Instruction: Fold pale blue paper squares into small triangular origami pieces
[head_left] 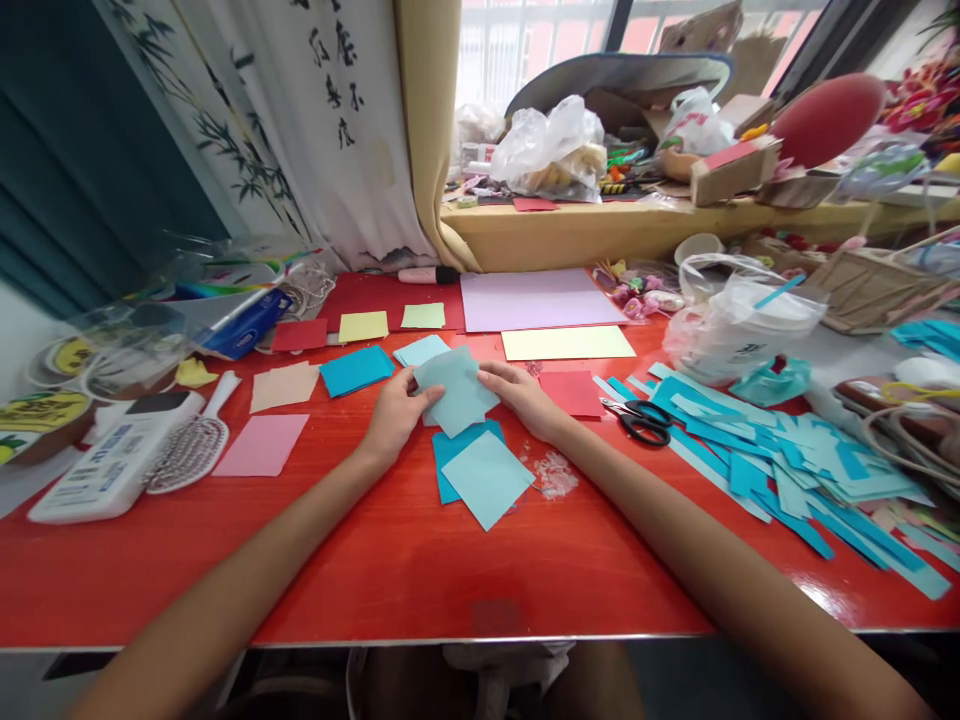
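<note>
Both hands hold pale blue paper squares (pixel 455 392) above the table, fanned slightly out of line. My left hand (pixel 396 412) pinches their left edge with the thumb on top. On the right side, my right hand (pixel 523 396) has its fingers closed on the paper's edge. Just below lies a light blue square (pixel 489 480), partly over a darker blue square (pixel 444 470). A small light blue stack (pixel 421 350) sits behind my left hand, beside a bright blue stack (pixel 357 371). Right of my right hand are a red square (pixel 570 393) and black-handled scissors (pixel 643 424).
Blue paper strips (pixel 795 460) are heaped at the right. A hairbrush (pixel 191 445) and a white bottle (pixel 116 460) lie left, near a pink square (pixel 262 445). Lilac paper (pixel 536 300) is at the back. Clear bits (pixel 556 476) lie near my right wrist.
</note>
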